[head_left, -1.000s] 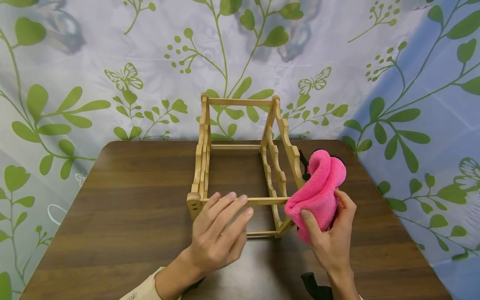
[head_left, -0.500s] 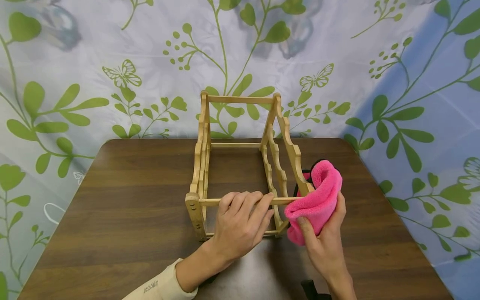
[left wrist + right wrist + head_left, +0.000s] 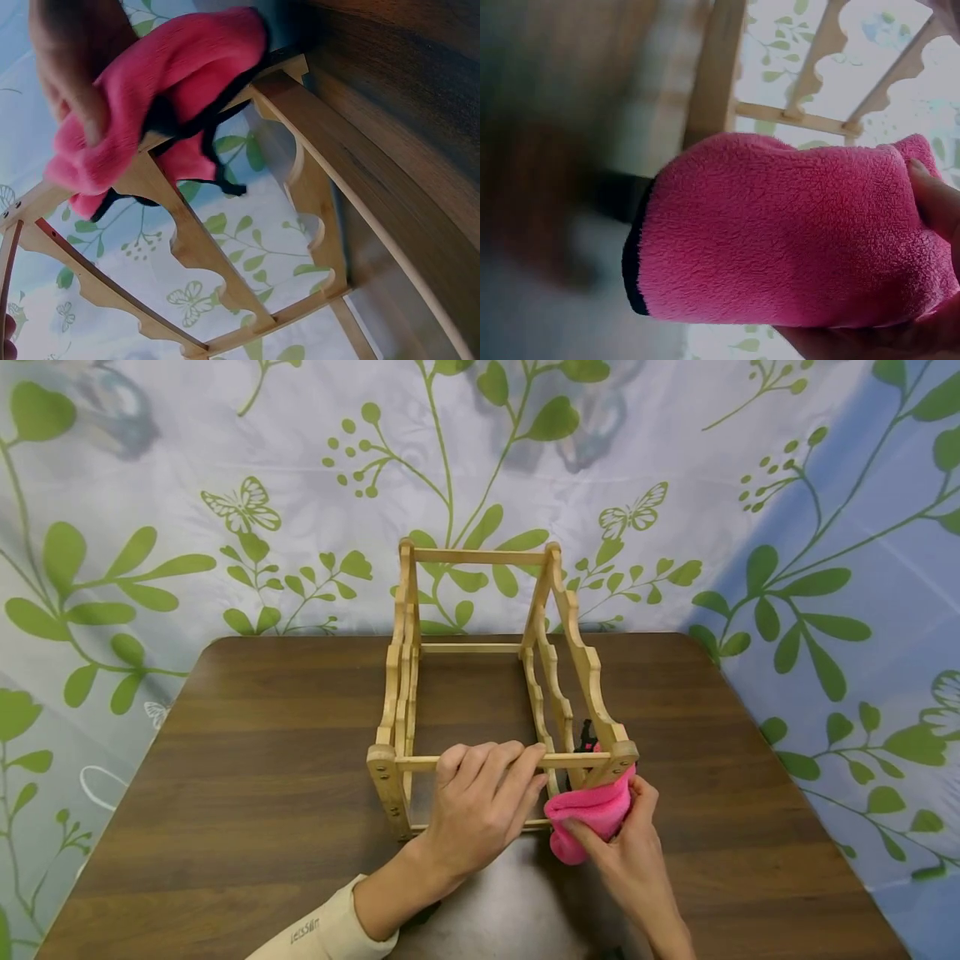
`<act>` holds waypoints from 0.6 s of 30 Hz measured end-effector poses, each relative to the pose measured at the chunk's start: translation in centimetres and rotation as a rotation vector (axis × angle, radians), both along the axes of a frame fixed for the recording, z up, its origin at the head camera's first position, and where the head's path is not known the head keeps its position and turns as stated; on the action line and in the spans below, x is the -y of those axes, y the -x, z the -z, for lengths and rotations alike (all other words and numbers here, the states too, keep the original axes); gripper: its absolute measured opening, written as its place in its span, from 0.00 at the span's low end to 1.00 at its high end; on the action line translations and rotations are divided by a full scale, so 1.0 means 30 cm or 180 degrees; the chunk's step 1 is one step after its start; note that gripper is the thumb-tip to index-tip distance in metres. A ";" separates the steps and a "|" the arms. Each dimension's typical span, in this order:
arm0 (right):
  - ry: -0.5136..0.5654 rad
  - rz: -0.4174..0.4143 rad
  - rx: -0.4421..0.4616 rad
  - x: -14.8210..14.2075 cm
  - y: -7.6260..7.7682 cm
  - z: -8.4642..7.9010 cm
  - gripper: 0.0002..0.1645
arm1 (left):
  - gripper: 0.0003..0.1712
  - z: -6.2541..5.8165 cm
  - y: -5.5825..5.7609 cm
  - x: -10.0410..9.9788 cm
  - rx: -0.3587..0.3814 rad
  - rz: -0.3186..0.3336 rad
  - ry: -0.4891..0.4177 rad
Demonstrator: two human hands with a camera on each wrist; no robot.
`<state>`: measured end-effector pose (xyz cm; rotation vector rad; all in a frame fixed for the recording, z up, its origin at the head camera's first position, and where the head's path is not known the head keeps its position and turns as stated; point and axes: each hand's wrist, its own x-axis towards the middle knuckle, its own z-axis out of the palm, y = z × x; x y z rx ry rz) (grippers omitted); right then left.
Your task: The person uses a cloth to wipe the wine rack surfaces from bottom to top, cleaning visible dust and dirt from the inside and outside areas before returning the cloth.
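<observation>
A light wooden rack [image 3: 480, 557] with scalloped side rails stands upright on the table. My left hand [image 3: 483, 814] grips its front top rail, fingers curled over the bar and thumb side hidden. Pinched in my right hand [image 3: 633, 860] is a fluffy pink cloth [image 3: 588, 814] with dark edging. The cloth lies against the rack's right front post, just below the top corner. In the left wrist view the pink cloth [image 3: 180, 60] wraps over that post, its dark-edged end hanging through between the slats. The right wrist view shows the folded cloth [image 3: 780, 232] close up.
The brown wooden table [image 3: 270, 760] extends on both sides of the rack. A patterned curtain [image 3: 300, 460] with green leaves hangs right behind it and along the sides. A thin white loop [image 3: 103, 787] shows at the left table edge.
My left hand has come down from beside the front rail and taken hold of it. My right hand has brought the cloth left and down, from outside the corner onto the right front post.
</observation>
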<state>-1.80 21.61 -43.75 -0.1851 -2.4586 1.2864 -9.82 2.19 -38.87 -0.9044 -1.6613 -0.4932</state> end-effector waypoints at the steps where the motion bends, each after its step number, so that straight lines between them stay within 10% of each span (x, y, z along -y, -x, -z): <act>1: -0.0036 0.0002 0.0055 -0.002 0.000 0.012 0.55 | 0.14 0.001 0.000 0.000 0.0004 0.0010 -0.0012; 18: -0.0434 -0.0138 0.0818 0.000 0.010 0.128 0.60 | 0.12 -0.009 -0.010 -0.010 0.0220 0.0211 -0.0258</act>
